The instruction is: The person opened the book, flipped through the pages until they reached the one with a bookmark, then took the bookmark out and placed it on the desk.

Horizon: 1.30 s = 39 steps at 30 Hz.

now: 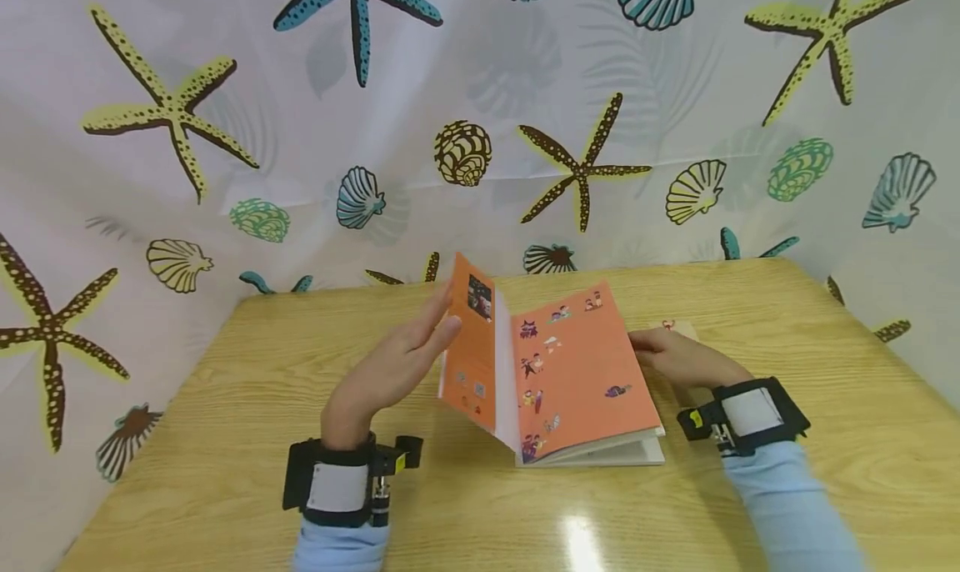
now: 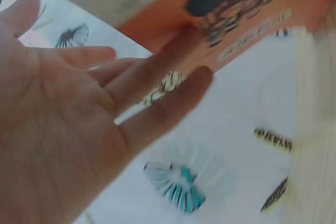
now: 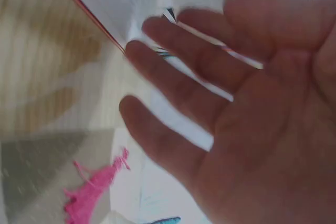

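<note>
A book (image 1: 577,380) with orange, figure-printed pages lies on the table, its left orange cover flap (image 1: 472,347) standing tilted up and a white strip showing at the fold. My left hand (image 1: 390,363) is at the outer side of that flap; its fingers are extended in the left wrist view, fingertips against the flap (image 2: 220,30). At the book's right edge is my right hand (image 1: 686,359), fingertips by the slightly raised page block. The right wrist view shows its fingers (image 3: 178,87) loosely straight, with nothing gripped in the palm.
Beside the right hand lies a pale card (image 1: 681,330) with a red mark; a pink tassel (image 3: 92,192) shows on it from the right wrist. The wooden table (image 1: 262,388) meets a sea-patterned cloth (image 1: 412,138) at the back.
</note>
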### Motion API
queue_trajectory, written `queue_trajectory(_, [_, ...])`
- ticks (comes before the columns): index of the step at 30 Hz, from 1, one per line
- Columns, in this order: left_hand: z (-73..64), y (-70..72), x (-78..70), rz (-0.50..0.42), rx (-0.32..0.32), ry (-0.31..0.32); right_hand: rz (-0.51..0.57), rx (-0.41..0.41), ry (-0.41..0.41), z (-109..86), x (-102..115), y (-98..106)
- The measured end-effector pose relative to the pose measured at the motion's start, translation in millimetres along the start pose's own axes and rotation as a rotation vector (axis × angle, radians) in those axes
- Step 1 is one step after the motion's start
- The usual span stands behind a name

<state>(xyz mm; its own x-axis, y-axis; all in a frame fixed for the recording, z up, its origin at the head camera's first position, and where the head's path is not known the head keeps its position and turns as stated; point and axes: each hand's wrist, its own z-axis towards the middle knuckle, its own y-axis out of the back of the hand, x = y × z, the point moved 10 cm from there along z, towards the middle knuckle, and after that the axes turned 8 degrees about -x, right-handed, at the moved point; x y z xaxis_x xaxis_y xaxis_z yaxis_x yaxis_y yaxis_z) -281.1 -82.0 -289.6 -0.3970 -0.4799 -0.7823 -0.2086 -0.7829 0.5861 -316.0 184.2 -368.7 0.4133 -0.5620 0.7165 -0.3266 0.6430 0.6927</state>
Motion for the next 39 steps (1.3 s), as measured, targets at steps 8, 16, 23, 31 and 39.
queue_trajectory(8, [17.2,-91.1,-21.8,-0.068,0.288,-0.082,0.039,-0.254,-0.096,-6.8,5,34])
queue_trajectory(16, [5.8,-158.0,24.2,0.602,0.477,0.136,0.0,-0.182,-0.111,-2.8,13,19])
queue_trajectory(23, [7.3,-161.2,22.9,0.75,0.44,0.117,-0.195,0.131,-0.188,-4.9,0,-23])
queue_trajectory(31, [8.9,-161.9,20.0,0.746,0.43,0.105,-0.356,0.117,-0.231,-1.3,-4,-31])
queue_trajectory(39, [7.5,-161.1,19.2,0.746,0.417,0.122,-0.379,0.099,-0.242,0.7,0,-32])
